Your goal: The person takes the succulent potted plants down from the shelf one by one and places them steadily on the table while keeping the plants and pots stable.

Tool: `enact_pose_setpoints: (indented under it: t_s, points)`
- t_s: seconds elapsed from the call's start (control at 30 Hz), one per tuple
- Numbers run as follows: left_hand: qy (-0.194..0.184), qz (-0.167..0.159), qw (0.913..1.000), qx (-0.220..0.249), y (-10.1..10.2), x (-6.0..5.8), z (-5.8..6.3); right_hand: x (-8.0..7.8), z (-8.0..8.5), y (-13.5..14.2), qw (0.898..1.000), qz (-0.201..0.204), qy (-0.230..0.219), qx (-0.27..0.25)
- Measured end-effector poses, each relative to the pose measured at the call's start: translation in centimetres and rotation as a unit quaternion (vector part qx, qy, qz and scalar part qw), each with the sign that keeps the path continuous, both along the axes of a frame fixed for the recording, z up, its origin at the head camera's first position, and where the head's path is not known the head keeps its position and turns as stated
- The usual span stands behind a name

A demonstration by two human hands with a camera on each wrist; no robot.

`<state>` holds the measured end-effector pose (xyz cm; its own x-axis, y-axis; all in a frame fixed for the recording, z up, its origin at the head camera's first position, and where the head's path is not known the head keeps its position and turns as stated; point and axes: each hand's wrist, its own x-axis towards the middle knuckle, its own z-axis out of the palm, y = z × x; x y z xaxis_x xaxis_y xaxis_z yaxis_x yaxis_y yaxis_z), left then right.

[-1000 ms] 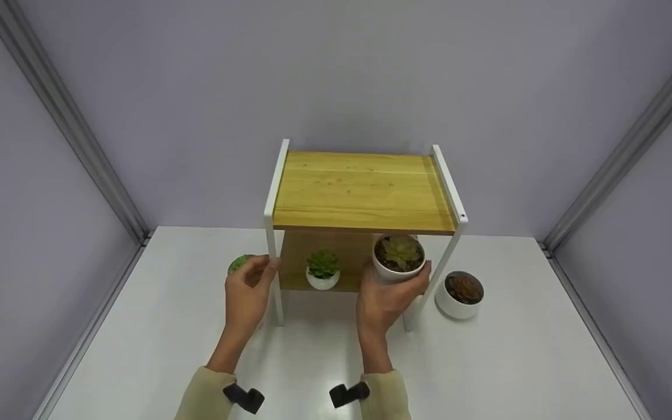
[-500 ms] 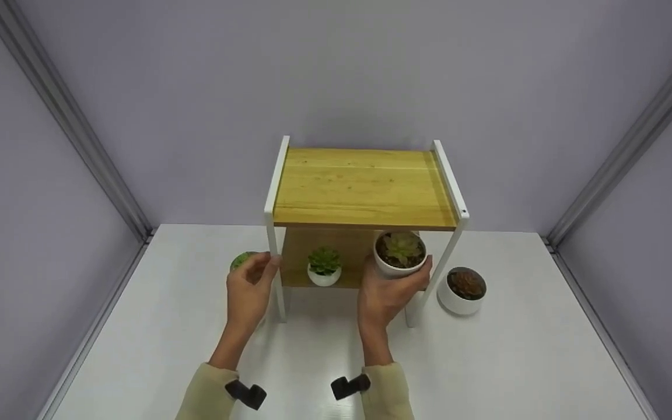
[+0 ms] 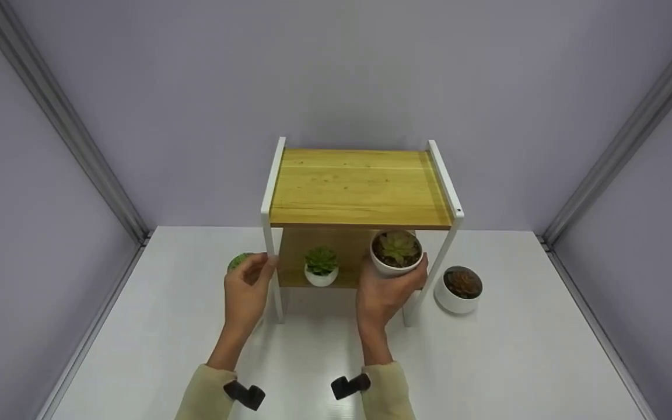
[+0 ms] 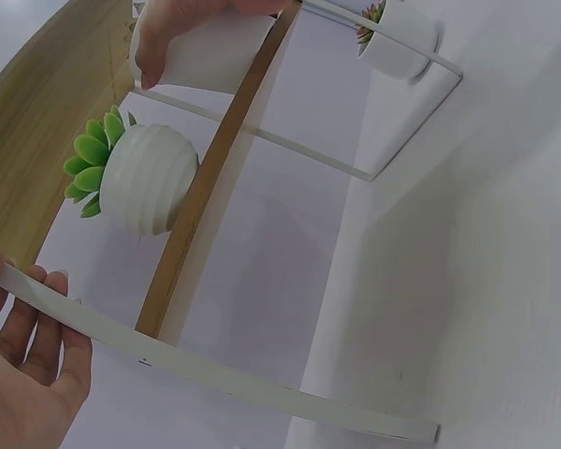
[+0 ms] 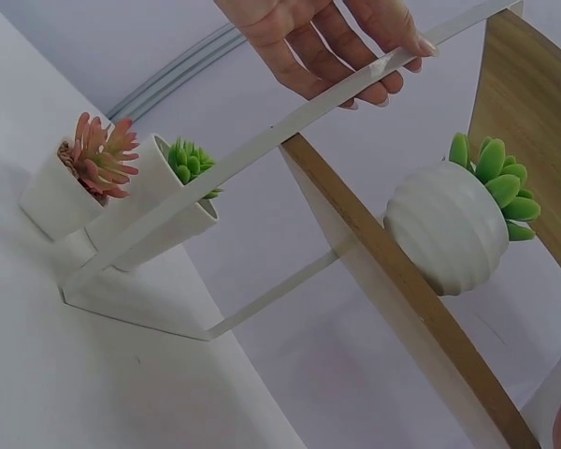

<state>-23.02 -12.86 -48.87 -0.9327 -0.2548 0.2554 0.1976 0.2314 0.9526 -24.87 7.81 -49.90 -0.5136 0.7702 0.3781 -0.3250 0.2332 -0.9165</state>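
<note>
A two-tier shelf (image 3: 359,186) with wooden boards and a white frame stands on the white table. My left hand (image 3: 245,291) pinches its left front post (image 4: 234,374) between thumb and fingers. At the right side of the lower tier, my right hand (image 3: 385,294) grips a white pot with a pale green succulent (image 3: 396,251), palm and fingers wrapped around it from the front. In the left wrist view, this pot sits right over the lower board's edge. To its left on that board stands a small ridged white pot with a bright green succulent (image 5: 449,229).
Right of the shelf, a white pot with a reddish-brown succulent (image 3: 458,290) stands on the table. Outside the left post are a white pot with a red succulent (image 5: 70,182) and another with a green plant (image 5: 168,192). Grey walls (image 3: 347,76) rise behind and at both sides.
The head view has shifted slightly. Both hands keep their holds, the left on the post and the right on the potted succulent, with hardly any movement.
</note>
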Motion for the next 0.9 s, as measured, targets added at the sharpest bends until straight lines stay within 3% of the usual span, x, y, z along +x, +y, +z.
enact_pose_setpoints:
  t_s: [0.53, 0.9]
  points:
    - [-0.012, 0.004, 0.9999, -0.001, -0.09, 0.07, -0.29, 0.10, 0.15, 0.36, 0.999, 0.000, -0.042, -0.004]
    - [-0.003, -0.005, 1.0000, 0.002, -0.14, -0.01, -0.22, 0.36, 0.50, 0.41, 0.999, 0.008, -0.028, 0.013]
